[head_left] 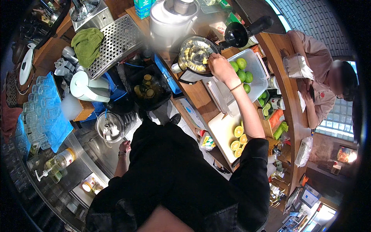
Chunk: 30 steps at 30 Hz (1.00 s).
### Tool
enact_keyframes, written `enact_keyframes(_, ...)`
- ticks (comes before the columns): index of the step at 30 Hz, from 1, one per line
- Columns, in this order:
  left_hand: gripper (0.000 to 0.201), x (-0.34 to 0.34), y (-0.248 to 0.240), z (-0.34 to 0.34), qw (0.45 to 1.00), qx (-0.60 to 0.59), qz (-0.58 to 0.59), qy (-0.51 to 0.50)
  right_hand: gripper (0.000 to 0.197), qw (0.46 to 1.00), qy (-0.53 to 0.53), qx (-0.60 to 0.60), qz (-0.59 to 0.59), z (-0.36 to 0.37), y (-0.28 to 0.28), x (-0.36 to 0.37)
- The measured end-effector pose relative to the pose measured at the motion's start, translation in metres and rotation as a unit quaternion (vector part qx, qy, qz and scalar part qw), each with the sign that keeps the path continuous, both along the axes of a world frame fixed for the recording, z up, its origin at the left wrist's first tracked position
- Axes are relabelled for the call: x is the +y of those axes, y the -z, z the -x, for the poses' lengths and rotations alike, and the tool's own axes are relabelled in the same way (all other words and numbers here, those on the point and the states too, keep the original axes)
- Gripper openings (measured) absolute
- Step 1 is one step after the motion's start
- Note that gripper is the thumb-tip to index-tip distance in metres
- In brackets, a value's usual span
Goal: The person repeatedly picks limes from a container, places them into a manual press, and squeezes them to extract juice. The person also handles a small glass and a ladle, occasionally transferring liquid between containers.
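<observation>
My right hand point(222, 69) reaches over the rim of a clear round bowl point(190, 69) set on a silver and black base. Its fingers are pinched together just beside the yellow chunks point(196, 52) in the bowl. What they hold, if anything, is too small to make out. By my right wrist stands a translucent tub point(258, 73) of whole green citrus fruits point(241, 63). Under my right forearm, halved orange-fleshed citrus fruits point(239, 131) lie on a pale cutting board point(220, 125). My left hand point(124, 147) hangs low at my side, fingers curled, nothing visible in it.
A white appliance point(174, 23) stands behind the bowl, a black-handled pan point(236, 34) to its right. Below the counter is a black bin point(154, 83) with scraps. Glasses point(40, 108) stand on a blue cloth at left. Across the counter sits another person point(317, 73).
</observation>
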<state>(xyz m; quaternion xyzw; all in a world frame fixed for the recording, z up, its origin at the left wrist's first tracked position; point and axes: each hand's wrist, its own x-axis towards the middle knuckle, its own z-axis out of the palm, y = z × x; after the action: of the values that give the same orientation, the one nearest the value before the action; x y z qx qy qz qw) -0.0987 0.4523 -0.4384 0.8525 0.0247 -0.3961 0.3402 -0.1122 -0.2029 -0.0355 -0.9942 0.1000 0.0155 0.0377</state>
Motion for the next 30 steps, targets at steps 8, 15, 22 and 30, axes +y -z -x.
enact_keyframes(8,0.034,0.016,0.022,0.009,0.962,-0.108,-0.109,0.228,0.02,0.994,-0.012,0.025,-0.102,0.012,-0.017,0.009)
enact_keyframes(15,0.032,-0.001,-0.007,-0.008,0.982,-0.06,-0.099,0.149,0.017,0.986,-0.027,0.034,-0.161,0.015,-0.027,0.01)
enact_keyframes(22,0.032,-0.009,-0.011,-0.021,0.992,-0.031,-0.074,0.101,0.016,0.967,-0.004,-0.152,-0.204,0.018,-0.037,0.022)
enact_keyframes(30,0.033,-0.008,-0.012,-0.021,0.991,-0.026,-0.076,0.103,0.024,0.987,0.01,-0.057,-0.149,0.012,-0.015,0.029)
